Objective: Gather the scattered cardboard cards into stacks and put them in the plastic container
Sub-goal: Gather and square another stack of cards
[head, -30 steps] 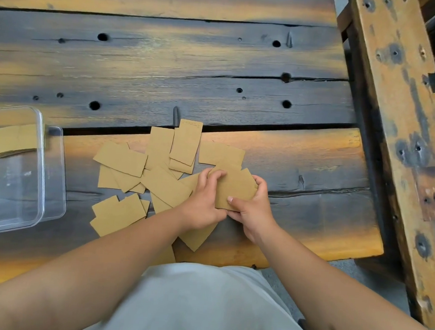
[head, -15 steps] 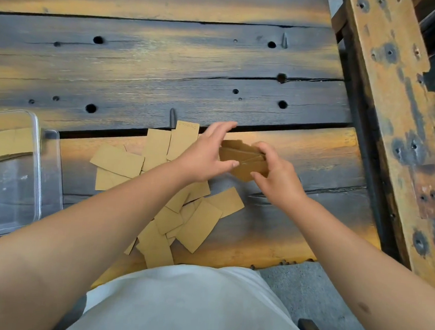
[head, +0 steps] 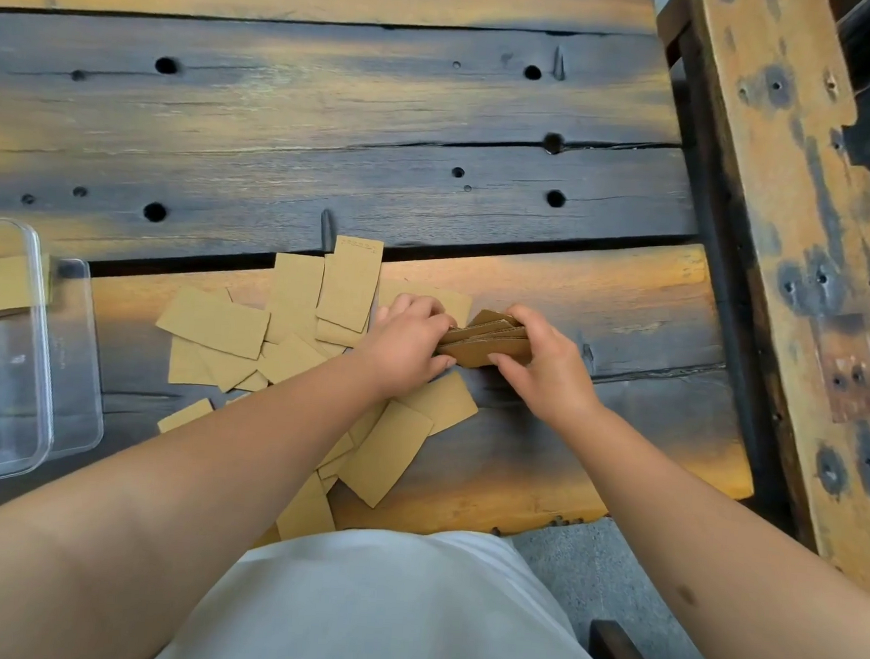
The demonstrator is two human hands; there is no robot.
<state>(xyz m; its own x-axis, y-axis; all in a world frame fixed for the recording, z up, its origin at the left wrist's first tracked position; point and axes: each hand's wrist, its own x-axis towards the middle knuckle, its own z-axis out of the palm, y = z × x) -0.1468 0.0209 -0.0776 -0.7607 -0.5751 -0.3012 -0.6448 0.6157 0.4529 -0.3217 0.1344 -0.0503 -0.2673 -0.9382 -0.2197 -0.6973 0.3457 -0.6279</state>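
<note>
Head view: the right hand [head: 543,367] and left hand [head: 406,345] pinch a ragged stack [head: 489,340] right of the scattered cards [head: 217,322]; squaring edges first should ease its trip to the plastic container [head: 35,353], far left.

Cards [head: 212,320]: plain tan-brown cardboard, no print; top one [head: 349,284] has a faint dotted row along its far edge, prob. perforations. Container [head: 6,351]: clear plastic, w/ tan cards showing thru. Table [head: 333,132]: dark grey-blue planks w/ orange-yellow streaks, black holes. Beam at right [head: 791,210]: ochre w/ dark grey blotches. Shirt [head: 377,608]: pale grey-white.
</note>
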